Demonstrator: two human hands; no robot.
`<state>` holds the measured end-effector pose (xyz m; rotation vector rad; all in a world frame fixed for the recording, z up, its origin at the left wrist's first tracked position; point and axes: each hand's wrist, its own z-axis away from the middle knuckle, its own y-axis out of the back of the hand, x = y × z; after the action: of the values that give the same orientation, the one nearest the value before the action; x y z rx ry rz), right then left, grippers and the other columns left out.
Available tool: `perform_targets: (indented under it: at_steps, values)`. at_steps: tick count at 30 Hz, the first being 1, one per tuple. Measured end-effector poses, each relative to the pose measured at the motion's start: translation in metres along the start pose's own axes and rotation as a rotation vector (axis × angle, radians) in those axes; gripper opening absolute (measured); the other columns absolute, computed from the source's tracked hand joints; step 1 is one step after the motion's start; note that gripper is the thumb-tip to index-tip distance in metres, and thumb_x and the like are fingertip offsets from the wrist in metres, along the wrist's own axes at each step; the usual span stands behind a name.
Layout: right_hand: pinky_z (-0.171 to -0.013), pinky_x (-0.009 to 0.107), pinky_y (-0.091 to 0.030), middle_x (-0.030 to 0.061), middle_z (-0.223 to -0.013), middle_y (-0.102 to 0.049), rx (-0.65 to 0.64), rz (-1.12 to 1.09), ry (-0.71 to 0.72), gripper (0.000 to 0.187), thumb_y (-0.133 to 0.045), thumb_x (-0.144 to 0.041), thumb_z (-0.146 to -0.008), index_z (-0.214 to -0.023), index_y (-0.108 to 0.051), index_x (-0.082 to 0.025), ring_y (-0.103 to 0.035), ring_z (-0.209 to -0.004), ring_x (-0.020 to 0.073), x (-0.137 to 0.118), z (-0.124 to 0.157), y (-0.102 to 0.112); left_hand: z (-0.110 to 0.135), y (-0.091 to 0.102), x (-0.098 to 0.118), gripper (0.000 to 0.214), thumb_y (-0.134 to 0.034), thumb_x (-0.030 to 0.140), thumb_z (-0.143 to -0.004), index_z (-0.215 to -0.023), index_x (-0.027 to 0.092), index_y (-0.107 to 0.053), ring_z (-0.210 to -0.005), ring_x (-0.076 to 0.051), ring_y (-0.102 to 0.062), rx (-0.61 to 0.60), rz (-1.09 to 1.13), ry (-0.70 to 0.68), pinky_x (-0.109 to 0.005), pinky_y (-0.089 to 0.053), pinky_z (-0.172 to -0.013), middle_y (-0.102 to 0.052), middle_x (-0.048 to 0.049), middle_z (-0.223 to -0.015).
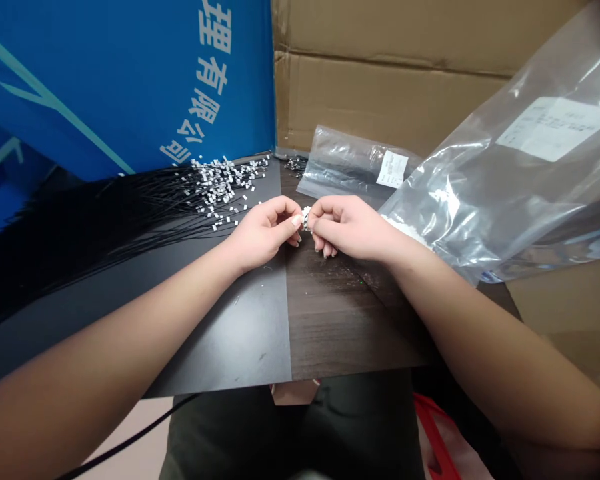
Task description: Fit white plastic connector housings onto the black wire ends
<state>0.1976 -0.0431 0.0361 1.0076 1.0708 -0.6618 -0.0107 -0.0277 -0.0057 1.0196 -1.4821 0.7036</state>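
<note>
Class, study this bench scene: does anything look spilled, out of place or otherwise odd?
Yes: tiny white specks lie loose on the dark tabletop below the left hand, apart from the white-tipped black wires. They look like stray fallen bits, though they are too small to identify.

The white connector housing [307,219] is mostly hidden between the left hand [265,233] and right hand [347,227]; the label [555,128] on the large plastic bag [480,200] is unreadable (too blurred); the left edge cuts off the black wires [70,233].
</note>
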Motion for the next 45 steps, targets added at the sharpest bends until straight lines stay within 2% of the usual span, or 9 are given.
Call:
perform_targets:
  at_steps: [13,22,45]
  values:
    - [-0.045,0.019,-0.047,-0.0018,-0.060,-0.069,0.006,-0.041,0.032,0.014,-0.066,-0.014,-0.096,-0.084,-0.062,-0.019,-0.061,-0.046,0.0095,0.0075,-0.0034,-0.0017,-0.0005,-0.0019,0.0026,0.036,-0.082,0.048,-0.094,-0.093,0.016,-0.065,-0.069,-0.013,-0.067,0.006,-0.011,0.005,-0.027,-0.055,-0.068,-0.068,-0.0016,-0.080]
    - [-0.045,0.018,-0.046,-0.0018,-0.059,-0.068,0.020,-0.013,0.026,0.019,-0.063,-0.008,-0.097,-0.081,-0.062,-0.018,-0.059,-0.045,0.0084,0.0012,-0.0008,-0.0031,-0.0001,-0.0018,0.0031,0.032,-0.081,0.044,-0.094,-0.092,0.016,-0.065,-0.069,-0.013,-0.067,0.011,-0.020,0.006,-0.026,-0.054,-0.068,-0.068,-0.0015,-0.079]
    - [-0.049,0.020,-0.045,-0.0021,-0.064,-0.069,-0.001,0.032,0.064,0.015,-0.062,-0.012,-0.101,-0.087,-0.064,-0.019,-0.061,-0.050,0.0090,0.0042,0.0000,-0.0027,0.0006,-0.0025,0.0023,0.027,-0.081,0.039,-0.094,-0.092,0.016,-0.066,-0.069,-0.013,-0.067,0.026,-0.024,0.017,-0.027,-0.054,-0.069,-0.069,-0.0021,-0.079]
